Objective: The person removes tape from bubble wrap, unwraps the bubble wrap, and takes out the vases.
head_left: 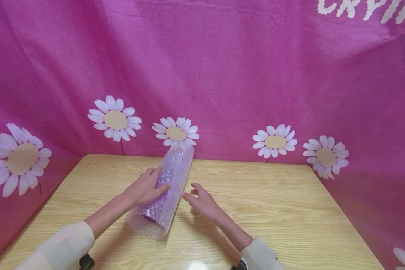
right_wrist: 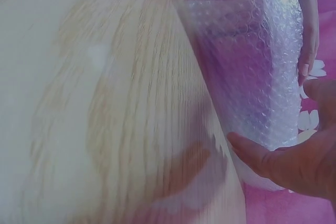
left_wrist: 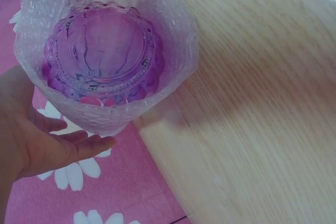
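A purple glass vase lies on its side inside a roll of clear bubble wrap. Its scalloped round end shows through the wrap's open near end in the left wrist view. My left hand rests on the left of the roll, fingers extended and thumb lying across the top. Close to the roll's right side is my right hand, fingers spread and holding nothing. In the right wrist view its fingertips are near the bubble wrap; whether they touch it I cannot tell.
The roll lies on a light wood-grain table. A pink cloth printed with white daisies hangs behind and beside the table. The roll's far end reaches the table's back edge, near the cloth.
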